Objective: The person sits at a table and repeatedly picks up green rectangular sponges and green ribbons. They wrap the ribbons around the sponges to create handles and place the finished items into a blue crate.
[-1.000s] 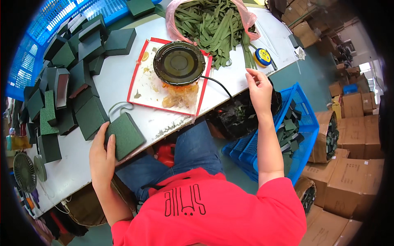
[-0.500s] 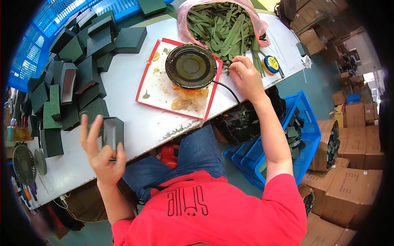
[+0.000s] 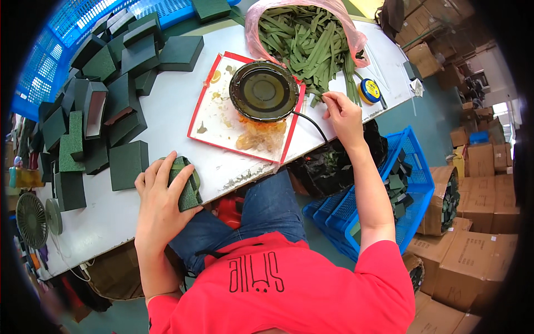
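Observation:
My left hand (image 3: 162, 196) is closed round a small dark green box-like piece (image 3: 192, 193) at the table's front edge, its fingers over the top. The hand hides much of this piece. Beside the pile of green strips (image 3: 303, 42), my right hand (image 3: 346, 118) pinches thumb and fingers together close to the strip ends; whether a strip is caught between them is too small to tell. Between both hands, a round black pan (image 3: 263, 90) of dark, glossy liquid sits on a white board with a red rim (image 3: 214, 136). Amber residue (image 3: 258, 135) has spread below the pan.
Many dark green boxes (image 3: 125, 103) pile up on the left, by a blue crate (image 3: 41, 67). A pink plastic bag (image 3: 356, 42) surrounds the strips. A blue-yellow round tin (image 3: 369, 91) and black cord (image 3: 314, 125) lie right. Blue crates (image 3: 420, 161) and cartons (image 3: 478, 189) stand beyond.
My left hand, raised with fingers spread before, has come down and closed round the green piece. My right hand has shifted slightly right and down, still pinched.

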`<move>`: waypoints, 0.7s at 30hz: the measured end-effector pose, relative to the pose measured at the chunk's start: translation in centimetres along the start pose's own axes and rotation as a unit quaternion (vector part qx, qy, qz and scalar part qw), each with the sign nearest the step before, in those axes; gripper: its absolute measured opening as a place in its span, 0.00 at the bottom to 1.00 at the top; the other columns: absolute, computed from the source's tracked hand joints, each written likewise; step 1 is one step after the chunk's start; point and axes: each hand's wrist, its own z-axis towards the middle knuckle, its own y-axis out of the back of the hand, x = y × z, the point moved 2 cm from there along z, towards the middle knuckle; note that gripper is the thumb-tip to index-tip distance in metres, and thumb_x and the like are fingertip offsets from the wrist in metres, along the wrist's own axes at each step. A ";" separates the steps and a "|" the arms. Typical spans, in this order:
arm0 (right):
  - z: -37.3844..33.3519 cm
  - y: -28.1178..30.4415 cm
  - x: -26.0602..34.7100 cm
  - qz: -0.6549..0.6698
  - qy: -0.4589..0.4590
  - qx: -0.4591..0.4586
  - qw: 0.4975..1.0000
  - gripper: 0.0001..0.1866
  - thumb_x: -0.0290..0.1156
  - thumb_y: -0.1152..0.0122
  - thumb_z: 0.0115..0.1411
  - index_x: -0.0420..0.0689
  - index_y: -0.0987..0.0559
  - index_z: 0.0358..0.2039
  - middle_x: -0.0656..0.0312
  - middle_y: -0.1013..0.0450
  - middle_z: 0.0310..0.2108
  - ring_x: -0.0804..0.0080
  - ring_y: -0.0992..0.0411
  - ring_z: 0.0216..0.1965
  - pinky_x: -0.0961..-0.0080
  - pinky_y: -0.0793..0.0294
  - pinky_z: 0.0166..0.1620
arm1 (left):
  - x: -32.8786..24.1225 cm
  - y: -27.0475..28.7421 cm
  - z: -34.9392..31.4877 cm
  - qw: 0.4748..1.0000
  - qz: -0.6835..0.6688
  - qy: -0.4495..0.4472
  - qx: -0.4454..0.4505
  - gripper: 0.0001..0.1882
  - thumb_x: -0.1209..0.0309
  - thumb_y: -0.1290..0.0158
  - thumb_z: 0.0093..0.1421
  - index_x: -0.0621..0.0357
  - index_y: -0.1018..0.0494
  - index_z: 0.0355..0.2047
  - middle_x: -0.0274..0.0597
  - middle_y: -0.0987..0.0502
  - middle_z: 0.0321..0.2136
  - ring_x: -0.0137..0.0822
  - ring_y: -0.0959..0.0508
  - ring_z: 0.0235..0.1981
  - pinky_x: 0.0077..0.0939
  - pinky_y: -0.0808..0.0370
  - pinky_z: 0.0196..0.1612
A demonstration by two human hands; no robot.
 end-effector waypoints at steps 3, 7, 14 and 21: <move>-0.1 0.2 0.5 -0.083 0.118 -0.043 0.989 0.07 0.24 0.37 0.63 0.38 0.19 0.42 0.57 0.18 0.40 0.73 0.23 0.22 0.78 0.22 0.28 | 0.0 -0.3 -0.2 1.000 0.006 0.003 -0.019 0.44 0.68 0.25 0.31 0.53 0.25 0.55 0.49 0.35 0.65 0.52 0.35 0.63 0.48 0.42 0.64; -0.8 0.6 0.9 -0.054 0.123 -0.057 0.989 0.06 0.23 0.37 0.63 0.38 0.19 0.41 0.56 0.19 0.40 0.74 0.24 0.22 0.78 0.23 0.28 | -0.1 -0.5 -0.5 0.999 0.001 0.005 -0.041 0.44 0.66 0.25 0.31 0.53 0.24 0.55 0.48 0.33 0.64 0.52 0.35 0.63 0.48 0.42 0.64; -1.5 0.8 0.4 0.166 -0.030 -0.048 0.984 0.07 0.27 0.47 0.72 0.37 0.27 0.44 0.56 0.20 0.38 0.80 0.27 0.24 0.81 0.27 0.28 | -0.2 -0.6 -0.5 0.999 -0.022 0.011 -0.045 0.43 0.66 0.25 0.30 0.52 0.22 0.53 0.44 0.32 0.64 0.54 0.37 0.64 0.50 0.44 0.64; -0.9 0.2 0.8 0.232 -0.118 -0.011 0.965 0.11 0.29 0.45 0.72 0.35 0.22 0.47 0.56 0.20 0.39 0.80 0.24 0.29 0.84 0.26 0.30 | -0.3 -0.8 -0.1 0.999 0.005 -0.021 -0.041 0.44 0.65 0.25 0.29 0.48 0.22 0.54 0.45 0.33 0.64 0.57 0.42 0.68 0.59 0.48 0.68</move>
